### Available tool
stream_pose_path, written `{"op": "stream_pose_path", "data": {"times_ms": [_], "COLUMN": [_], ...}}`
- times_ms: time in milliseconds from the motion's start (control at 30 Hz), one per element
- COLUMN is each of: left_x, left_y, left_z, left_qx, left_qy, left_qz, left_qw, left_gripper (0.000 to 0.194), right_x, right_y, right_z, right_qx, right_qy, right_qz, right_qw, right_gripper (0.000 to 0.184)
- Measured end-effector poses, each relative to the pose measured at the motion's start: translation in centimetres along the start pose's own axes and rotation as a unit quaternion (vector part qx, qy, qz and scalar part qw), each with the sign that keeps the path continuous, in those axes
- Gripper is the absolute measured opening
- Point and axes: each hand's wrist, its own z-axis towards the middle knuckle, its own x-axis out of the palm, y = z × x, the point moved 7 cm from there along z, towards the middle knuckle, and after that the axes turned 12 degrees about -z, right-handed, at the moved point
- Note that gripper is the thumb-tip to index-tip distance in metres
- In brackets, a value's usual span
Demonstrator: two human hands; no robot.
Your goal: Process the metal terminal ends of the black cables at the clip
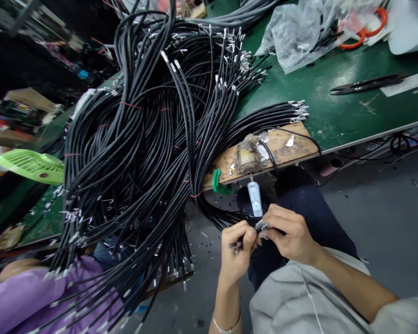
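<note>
Close together above the lap, my left hand (237, 248) and my right hand (290, 232) meet at the silvery stripped end (261, 226) of a black cable. The fingers of my left hand are wrapped round it, and a dark piece (235, 246) sticks out of that fist; its exact kind is unclear. My right thumb and fingers pinch the silvery end. Just beyond them, a pale blue-white stick-like device (254, 198) hangs from a yellowish, tape-wrapped lump (248, 155) on the wooden board. Black cables (216, 211) run from the bundle towards my hands.
A big heap of black cables (160, 125) with silvery ends covers the left of the green table (358, 106). A green clamp (220, 182) grips the wooden board (292, 144). Snips (367, 84), orange-handled scissors (364, 33) and a plastic bag (292, 35) lie right. A person in purple (38, 297) sits left.
</note>
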Motion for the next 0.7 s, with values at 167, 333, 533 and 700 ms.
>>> {"op": "stream_pose_path", "data": {"times_ms": [167,333,533,700], "left_x": [0.2,-0.2,-0.9,-1.1], "left_y": [-0.9,-1.8,-2.3,-2.2], "left_z": [0.5,0.8,0.4,1.0], "left_qx": [0.034,0.105,0.151,0.154], "left_qy": [0.053,0.015,-0.053,-0.079], "left_qz": [-0.021,-0.024,-0.003,-0.017], "left_qw": [0.998,0.994,0.987,0.985], "left_gripper": [0.039,0.022,0.016,0.015], "right_x": [2.6,4.3,-1.1,0.9], "right_y": [-2.2,-4.8,-5.0,-3.5], "right_z": [-1.0,-1.0,4.2,5.4], "right_qx": [0.114,0.250,0.240,0.267], "right_qy": [0.077,0.131,-0.006,0.056], "right_qz": [0.263,0.386,0.084,0.210], "right_qw": [0.955,0.878,0.967,0.939], "right_gripper": [0.035,0.040,0.045,0.046]}}
